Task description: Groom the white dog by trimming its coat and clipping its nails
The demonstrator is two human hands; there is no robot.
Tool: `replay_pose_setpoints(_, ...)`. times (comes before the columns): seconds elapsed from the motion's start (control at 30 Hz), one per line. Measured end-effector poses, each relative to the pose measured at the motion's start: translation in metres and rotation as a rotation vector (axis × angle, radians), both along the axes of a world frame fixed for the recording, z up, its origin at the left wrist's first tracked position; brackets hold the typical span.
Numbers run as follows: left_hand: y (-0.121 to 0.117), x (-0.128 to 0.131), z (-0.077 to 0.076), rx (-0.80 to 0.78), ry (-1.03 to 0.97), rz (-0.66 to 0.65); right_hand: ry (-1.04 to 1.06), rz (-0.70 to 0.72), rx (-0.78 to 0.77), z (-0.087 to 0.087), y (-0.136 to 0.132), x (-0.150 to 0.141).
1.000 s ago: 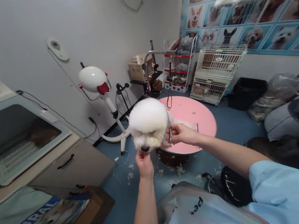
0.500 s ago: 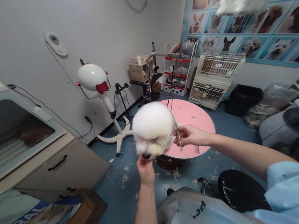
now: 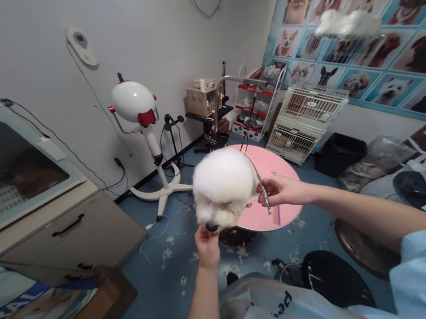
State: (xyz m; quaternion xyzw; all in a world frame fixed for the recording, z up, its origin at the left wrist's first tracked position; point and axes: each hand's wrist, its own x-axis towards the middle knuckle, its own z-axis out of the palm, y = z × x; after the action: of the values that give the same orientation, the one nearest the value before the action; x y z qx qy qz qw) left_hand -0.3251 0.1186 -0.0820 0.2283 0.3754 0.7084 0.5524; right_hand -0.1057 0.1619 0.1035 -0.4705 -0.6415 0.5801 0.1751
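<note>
1. From where I stand, the white dog (image 3: 223, 182) has its rounded head at the near-left edge of the pink table (image 3: 281, 161), muzzle tipped down toward the person; most of its body is hidden behind the head.

2. The person's left hand (image 3: 207, 245) is under the chin, fingers drawn together against the muzzle fur, wrist below. I take that as a way to steady the head from beneath and leave its crown and cheeks uncovered. Whether it grips fur or only props the chin, I cannot tell.

3. The right hand (image 3: 281, 190) is curled, with long curved scissors (image 3: 264, 192) held at the handles. The blades point up and away along the side of the head, their bend roughly matching its round outline, probably why they are turned that way. I cannot tell if they touch the fur or how far apart they stand.

4. A metal arm (image 3: 242, 78) rises behind the table with a dark strap (image 3: 254, 102) hanging from it, presumably for tethering an animal.

5. Pale tufts (image 3: 167, 255) lie scattered over the blue floor; a white dryer (image 3: 133, 102) stands near the wall.
</note>
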Motion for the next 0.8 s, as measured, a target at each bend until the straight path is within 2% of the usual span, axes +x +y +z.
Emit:
replay_pose_setpoints(0.1,-0.001,-0.002,-0.005,0.050,-0.009,-0.076,-0.051,0.042,-0.005,0.008,0.002,-0.002)
replay_pose_setpoints(0.27,-0.002,-0.003,-0.008,0.066,0.006,-0.089,-0.135,0.056,-0.017,0.021,0.003,-0.005)
replay_pose_setpoints(0.43,-0.002,-0.002,-0.012,0.012,0.008,0.000,-0.241,0.074,-0.020,0.029,0.009,0.001)
replay_pose_setpoints(0.6,-0.003,-0.001,-0.014,0.035,-0.010,-0.029,-0.322,0.156,0.013,0.037,0.017,0.007)
replay_pose_setpoints(0.8,-0.003,0.000,-0.016,-0.014,-0.028,0.057,-0.368,0.182,-0.049,0.050,0.025,0.009)
